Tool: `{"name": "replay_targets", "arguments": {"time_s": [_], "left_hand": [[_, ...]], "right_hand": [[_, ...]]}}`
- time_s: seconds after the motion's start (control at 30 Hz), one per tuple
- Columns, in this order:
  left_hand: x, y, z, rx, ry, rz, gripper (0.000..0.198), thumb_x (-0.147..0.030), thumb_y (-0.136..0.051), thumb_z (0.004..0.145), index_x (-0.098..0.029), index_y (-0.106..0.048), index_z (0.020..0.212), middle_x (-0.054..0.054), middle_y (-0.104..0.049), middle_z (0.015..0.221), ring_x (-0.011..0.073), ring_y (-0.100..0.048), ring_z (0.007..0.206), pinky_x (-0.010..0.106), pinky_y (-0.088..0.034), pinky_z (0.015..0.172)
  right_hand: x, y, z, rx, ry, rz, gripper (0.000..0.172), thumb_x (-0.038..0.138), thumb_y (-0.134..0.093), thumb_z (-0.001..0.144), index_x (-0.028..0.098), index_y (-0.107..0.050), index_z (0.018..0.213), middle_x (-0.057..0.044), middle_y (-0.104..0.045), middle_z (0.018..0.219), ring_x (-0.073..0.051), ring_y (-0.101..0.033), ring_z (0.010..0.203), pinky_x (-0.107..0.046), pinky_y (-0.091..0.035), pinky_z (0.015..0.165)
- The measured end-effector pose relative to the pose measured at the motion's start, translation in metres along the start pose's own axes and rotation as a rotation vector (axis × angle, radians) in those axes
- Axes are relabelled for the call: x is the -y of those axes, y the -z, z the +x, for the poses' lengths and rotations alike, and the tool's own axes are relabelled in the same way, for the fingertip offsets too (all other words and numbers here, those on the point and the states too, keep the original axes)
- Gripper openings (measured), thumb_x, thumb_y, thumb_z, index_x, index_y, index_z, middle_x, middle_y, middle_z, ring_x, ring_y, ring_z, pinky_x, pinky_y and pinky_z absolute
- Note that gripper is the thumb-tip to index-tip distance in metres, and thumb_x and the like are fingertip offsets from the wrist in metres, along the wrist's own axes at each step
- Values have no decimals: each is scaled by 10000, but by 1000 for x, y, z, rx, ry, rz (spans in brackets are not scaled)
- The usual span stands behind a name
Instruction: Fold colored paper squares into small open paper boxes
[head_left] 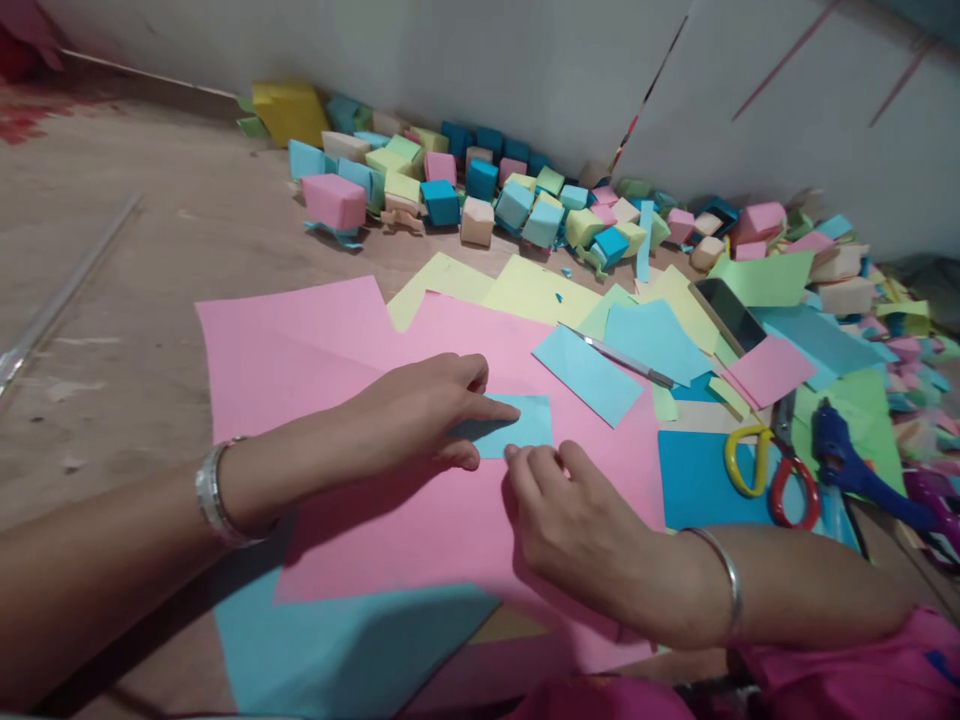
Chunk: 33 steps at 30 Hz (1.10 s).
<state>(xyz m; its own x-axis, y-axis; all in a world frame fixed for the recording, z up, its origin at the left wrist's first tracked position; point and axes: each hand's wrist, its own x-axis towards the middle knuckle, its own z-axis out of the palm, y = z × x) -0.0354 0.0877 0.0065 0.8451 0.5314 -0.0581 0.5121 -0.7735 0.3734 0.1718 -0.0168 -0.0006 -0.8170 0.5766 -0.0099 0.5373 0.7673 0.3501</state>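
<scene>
A small light blue paper piece [529, 425] lies on a large pink sheet [420, 520] in front of me. My left hand [427, 410] reaches in from the left with its index finger stretched flat onto that piece, thumb apart and the other fingers bent. At the piece's lower edge is my right hand [566, 505], its fingers curled together; whether they pinch anything is hidden. Just beyond, a second light blue paper piece [585, 375] rests on the pink sheet. A pen [626, 362] lies across it and onto other paper.
Several folded paper boxes [480, 180] line the wall. To the right are scissors [772, 465] with yellow and red handles, a blue glue gun [862, 465], a dark phone [726, 315] and a dark blue sheet [712, 490]. A light blue sheet [300, 650] lies nearest me.
</scene>
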Motion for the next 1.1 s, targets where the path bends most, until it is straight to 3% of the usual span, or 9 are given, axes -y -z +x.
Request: {"name": "replay_targets", "arguments": {"time_s": [0.13, 0.23, 0.37, 0.47, 0.57, 0.63, 0.77, 0.93, 1.1], "left_hand": [[-3, 2, 0, 12, 29, -21, 340, -272, -715, 805, -299, -698, 1143, 33, -524, 894, 183, -508, 794, 261, -322, 624], [-1, 2, -2, -27, 23, -13, 315, -223, -687, 787, -281, -701, 1097, 27, -521, 884, 174, -503, 776, 261, -325, 622], [-5, -3, -4, -43, -25, 50, 331, -207, -649, 778, -283, -677, 1099, 27, -549, 889, 165, -515, 725, 274, -332, 594], [-26, -14, -12, -104, 54, 256, 338, -133, -573, 783, -255, -689, 1076, 52, -600, 834, 204, -531, 663, 332, -360, 590], [-55, -31, -25, -224, 9, 512, 377, -44, -497, 742, -112, -726, 1034, 192, -670, 959, 339, -609, 862, 456, -449, 684], [-68, -42, -32, -193, -41, 592, 388, -8, -478, 720, -71, -745, 994, 246, -666, 1057, 373, -611, 934, 495, -476, 717], [-70, -62, -43, -171, 19, 594, 392, -12, -473, 785, -81, -738, 1065, 251, -670, 1107, 373, -633, 945, 522, -513, 760], [-69, -85, -55, -320, 197, 489, 409, -25, -467, 855, -112, -680, 1193, 222, -682, 1155, 375, -647, 1028, 525, -531, 790], [-84, -70, -65, -210, 290, 424, 344, -43, -421, 868, -128, -723, 1008, 184, -692, 945, 308, -661, 800, 419, -498, 598]], "right_hand": [[2, 7, -12, 158, -177, -149, 201, -22, -493, 638, 126, -628, 639, -116, -503, 601, -215, -398, 556, -369, -212, 522], [4, 16, -15, 140, -271, -143, 208, -12, -487, 642, 155, -585, 565, -108, -487, 547, -207, -393, 526, -368, -228, 508], [5, 19, -8, -34, -41, -55, 301, 82, -434, 825, 48, -696, 969, -207, -657, 943, -283, -568, 804, -449, -404, 686], [4, 11, -3, -46, 106, -51, 416, 119, -392, 887, -68, -623, 1177, -304, -608, 1196, -368, -593, 1028, -495, -421, 793], [3, 4, -3, -58, 89, -48, 450, 116, -358, 917, -104, -567, 1250, -324, -601, 1212, -367, -606, 1037, -488, -432, 785], [3, 2, -4, -66, 71, -41, 460, 110, -342, 926, -109, -544, 1277, -320, -601, 1217, -349, -608, 1040, -482, -438, 798], [4, 1, -5, -71, 57, -14, 443, 118, -341, 940, -94, -563, 1259, -315, -595, 1230, -329, -606, 1052, -478, -446, 837], [3, 2, -5, -72, 76, -26, 405, 95, -362, 931, -84, -594, 1211, -317, -607, 1210, -338, -616, 1042, -474, -449, 833], [4, 3, -7, -69, 84, -9, 394, 81, -419, 889, -120, -587, 1184, -357, -593, 1200, -365, -609, 1050, -491, -446, 823]]}}
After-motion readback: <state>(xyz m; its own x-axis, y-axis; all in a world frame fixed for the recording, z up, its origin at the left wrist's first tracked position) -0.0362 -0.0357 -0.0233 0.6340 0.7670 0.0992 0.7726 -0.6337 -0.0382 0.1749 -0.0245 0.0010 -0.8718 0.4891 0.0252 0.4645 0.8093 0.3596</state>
